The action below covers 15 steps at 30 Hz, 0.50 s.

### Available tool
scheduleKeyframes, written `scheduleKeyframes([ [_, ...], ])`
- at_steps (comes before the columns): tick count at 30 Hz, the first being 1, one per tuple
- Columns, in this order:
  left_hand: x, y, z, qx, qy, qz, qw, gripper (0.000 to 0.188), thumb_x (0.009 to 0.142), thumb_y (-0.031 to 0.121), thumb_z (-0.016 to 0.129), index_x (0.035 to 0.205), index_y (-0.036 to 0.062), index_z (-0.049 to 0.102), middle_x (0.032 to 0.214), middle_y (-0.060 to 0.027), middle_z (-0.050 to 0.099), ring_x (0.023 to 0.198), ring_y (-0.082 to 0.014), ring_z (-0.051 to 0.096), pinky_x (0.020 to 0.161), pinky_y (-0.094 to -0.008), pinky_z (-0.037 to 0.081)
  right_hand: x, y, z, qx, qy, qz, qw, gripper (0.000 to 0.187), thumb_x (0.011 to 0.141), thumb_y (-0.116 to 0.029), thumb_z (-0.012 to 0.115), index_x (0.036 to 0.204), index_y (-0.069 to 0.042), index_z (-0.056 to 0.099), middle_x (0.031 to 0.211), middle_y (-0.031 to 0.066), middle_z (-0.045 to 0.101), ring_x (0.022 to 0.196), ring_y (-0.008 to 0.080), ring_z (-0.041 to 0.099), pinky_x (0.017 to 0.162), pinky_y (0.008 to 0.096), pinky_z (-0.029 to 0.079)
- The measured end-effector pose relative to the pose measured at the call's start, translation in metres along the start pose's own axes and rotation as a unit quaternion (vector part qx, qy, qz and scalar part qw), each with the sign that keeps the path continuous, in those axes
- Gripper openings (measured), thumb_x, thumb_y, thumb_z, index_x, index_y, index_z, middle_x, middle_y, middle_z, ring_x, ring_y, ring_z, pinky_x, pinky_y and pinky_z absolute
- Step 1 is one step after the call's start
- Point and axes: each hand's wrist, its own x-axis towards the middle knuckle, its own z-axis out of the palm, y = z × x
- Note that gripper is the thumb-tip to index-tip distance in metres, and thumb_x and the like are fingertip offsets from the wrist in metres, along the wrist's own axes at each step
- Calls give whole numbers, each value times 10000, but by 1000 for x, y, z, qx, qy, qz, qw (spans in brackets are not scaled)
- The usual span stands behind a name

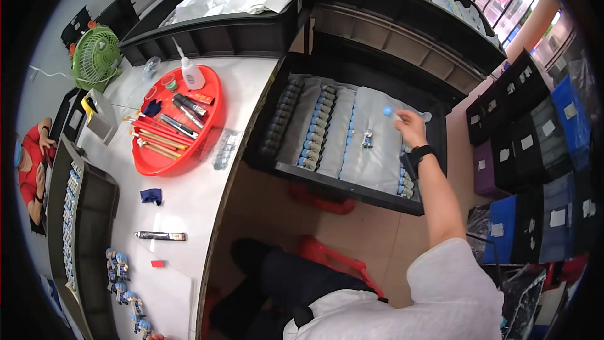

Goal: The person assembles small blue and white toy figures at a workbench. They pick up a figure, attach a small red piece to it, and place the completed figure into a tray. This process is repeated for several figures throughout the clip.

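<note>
Blue-capped figurines (119, 269) bunched up at the near end of the white surface (189, 208), and just a sliver of my left hand (156, 337) peeks in beside them, so can't tell if it's gripping anything. Bit further up there's a black marker (160, 236). Right hand's (412, 127) well apart from the left, fingers pinched on one blue-topped figure (389, 112) over the black crate (346, 188), which has rows of them on white sheeting. Beyond: red tray (151, 165) of pens and brushes, then a green fan (95, 56).
</note>
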Motion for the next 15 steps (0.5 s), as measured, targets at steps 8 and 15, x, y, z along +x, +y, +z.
scheduleKeyframes([
  [8,0,-3,1,46,15,12,999,264,891,99,508,1125,-23,497,1001,-105,563,881,-169,527,769,-281,427,8,102,-69,-420,35,105,901,178,661,-16,633,836,-39,660,836,151,651,806,284,631,722,354,496],
  [15,18,-24,-36,32,36,-14,999,308,902,71,477,1202,10,453,1105,-88,538,981,-146,507,850,-262,409,28,153,-61,-427,-16,46,903,203,637,-42,599,826,-75,664,836,140,652,838,280,629,754,360,491],
])
